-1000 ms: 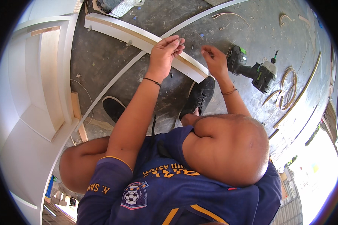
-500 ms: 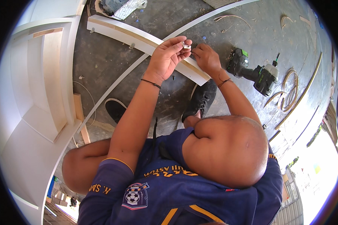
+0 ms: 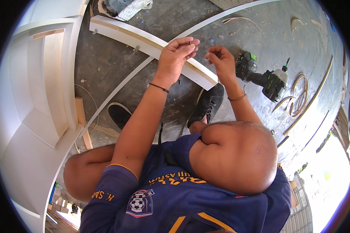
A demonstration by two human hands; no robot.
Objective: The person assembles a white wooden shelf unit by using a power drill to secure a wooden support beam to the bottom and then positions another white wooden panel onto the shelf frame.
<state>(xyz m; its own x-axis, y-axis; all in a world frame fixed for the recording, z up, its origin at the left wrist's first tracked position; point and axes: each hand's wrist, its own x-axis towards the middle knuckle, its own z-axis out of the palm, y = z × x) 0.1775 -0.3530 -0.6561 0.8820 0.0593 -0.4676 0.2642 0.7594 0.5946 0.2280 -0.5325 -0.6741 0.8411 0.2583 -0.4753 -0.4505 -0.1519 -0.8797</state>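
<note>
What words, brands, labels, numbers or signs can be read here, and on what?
I don't copy wording, only where it stands:
Shirt: large yellow-orange lettering, partly lost in folds.
Left sleeve: yellow-orange lettering, partly turned away.
Crest: football emblem; print too small to read.
Drill: small lettering, too blurred to read surely.

Strong daylight enters from the right; the lower-right background [image 3: 334,178] is overexposed to white. The grey concrete floor [image 3: 133,87] brightens toward the right and darkens at centre-left. A soft highlight marks the bare right knee [image 3: 260,151]. Edges of the white panelled cabinet [image 3: 31,155] bow along the rim. Black vignetting borders the field, with violet fringing lower right. Fine detail at the left hand's [image 3: 173,58] fingertips is unresolved.
</note>
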